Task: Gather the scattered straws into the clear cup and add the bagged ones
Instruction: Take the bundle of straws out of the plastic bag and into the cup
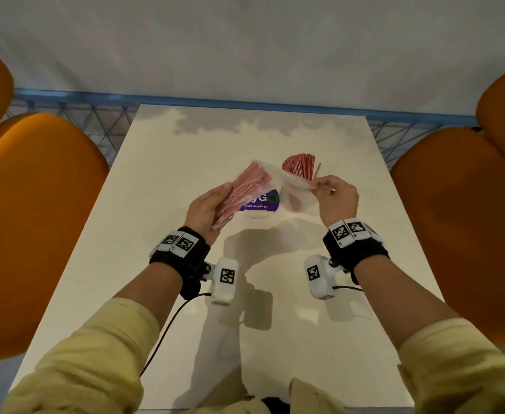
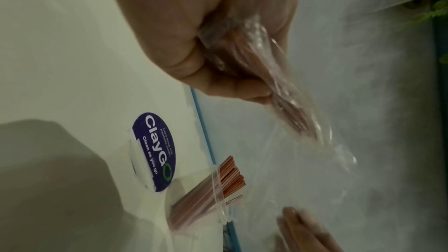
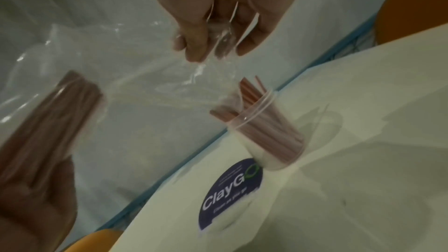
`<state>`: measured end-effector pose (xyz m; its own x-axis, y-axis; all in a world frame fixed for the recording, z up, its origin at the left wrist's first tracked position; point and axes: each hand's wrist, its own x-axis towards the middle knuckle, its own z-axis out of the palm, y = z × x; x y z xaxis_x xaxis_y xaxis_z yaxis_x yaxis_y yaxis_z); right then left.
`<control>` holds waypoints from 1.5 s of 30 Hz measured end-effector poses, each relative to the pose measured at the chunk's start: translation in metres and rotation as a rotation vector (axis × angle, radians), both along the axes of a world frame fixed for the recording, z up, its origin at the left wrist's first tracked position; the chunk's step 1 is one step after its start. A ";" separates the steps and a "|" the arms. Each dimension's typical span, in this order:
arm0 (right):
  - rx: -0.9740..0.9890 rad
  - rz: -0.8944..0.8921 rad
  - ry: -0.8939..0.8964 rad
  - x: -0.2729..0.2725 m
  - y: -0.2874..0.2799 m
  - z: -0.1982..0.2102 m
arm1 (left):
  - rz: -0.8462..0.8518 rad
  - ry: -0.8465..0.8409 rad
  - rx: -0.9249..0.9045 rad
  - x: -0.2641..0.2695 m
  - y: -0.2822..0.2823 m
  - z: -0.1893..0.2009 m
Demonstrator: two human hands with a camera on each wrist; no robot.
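A clear plastic bag (image 1: 278, 177) hangs above the white table (image 1: 185, 162), stretched between both hands. My left hand (image 1: 208, 207) grips the bundle of red straws (image 1: 245, 194) through the bag's lower end; the same bundle (image 2: 286, 106) shows in the left wrist view. My right hand (image 1: 336, 195) pinches the bag's loose empty end (image 3: 218, 39). Behind the bag stands the clear cup (image 3: 269, 133), holding several red straws (image 1: 300, 167) upright.
A purple round sticker (image 1: 263, 201) lies on the table under the bag. Orange chairs (image 1: 33, 222) flank the table on the left and on the right (image 1: 466, 222). A blue rail (image 1: 245, 103) runs along the far edge.
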<state>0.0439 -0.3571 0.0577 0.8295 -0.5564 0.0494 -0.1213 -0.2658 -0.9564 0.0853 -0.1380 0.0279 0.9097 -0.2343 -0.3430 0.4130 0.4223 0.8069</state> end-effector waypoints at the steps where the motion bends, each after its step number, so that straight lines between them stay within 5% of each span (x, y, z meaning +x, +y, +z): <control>1: -0.024 -0.044 -0.037 -0.002 -0.006 0.001 | -0.004 0.007 0.000 0.001 0.001 -0.001; 7: 0.080 -0.148 -0.224 -0.006 -0.026 0.016 | 0.131 0.084 0.020 0.001 -0.002 -0.002; 12: 0.316 -0.133 -0.097 -0.018 -0.019 0.005 | 0.278 0.021 -0.009 0.006 -0.010 0.005; 16: 1.084 -0.179 -0.110 -0.024 -0.024 -0.005 | 0.235 -0.182 0.259 0.011 -0.005 0.013; 19: 1.322 -0.109 -0.073 -0.027 -0.028 -0.007 | 0.171 -0.275 0.427 0.017 0.004 0.016; 21: 1.217 -0.043 0.038 -0.023 -0.030 -0.009 | 0.135 -0.320 0.490 0.018 0.009 0.021; 24: 0.773 -0.028 0.342 -0.017 -0.032 -0.018 | 0.141 -0.366 0.557 0.016 0.012 0.029; 28: 0.577 -0.044 0.314 -0.022 -0.025 -0.031 | 0.146 -0.390 0.640 0.017 0.009 0.034; 32: 0.391 -0.145 0.335 -0.032 -0.009 -0.042 | 0.111 -0.557 0.976 0.017 -0.003 0.056; 35: 0.457 -0.152 0.294 -0.039 -0.008 -0.034 | 0.124 -0.758 1.159 0.015 -0.013 0.088; 38: 0.561 -0.135 0.287 -0.044 -0.003 -0.036 | 0.102 -0.766 1.198 0.022 -0.016 0.101; 42: 0.703 -0.135 0.266 -0.047 0.004 -0.042 | 0.037 -0.663 0.943 0.024 -0.017 0.111; 45: 0.985 -0.173 0.180 -0.043 0.010 -0.038 | -0.020 -0.661 0.827 0.022 -0.022 0.121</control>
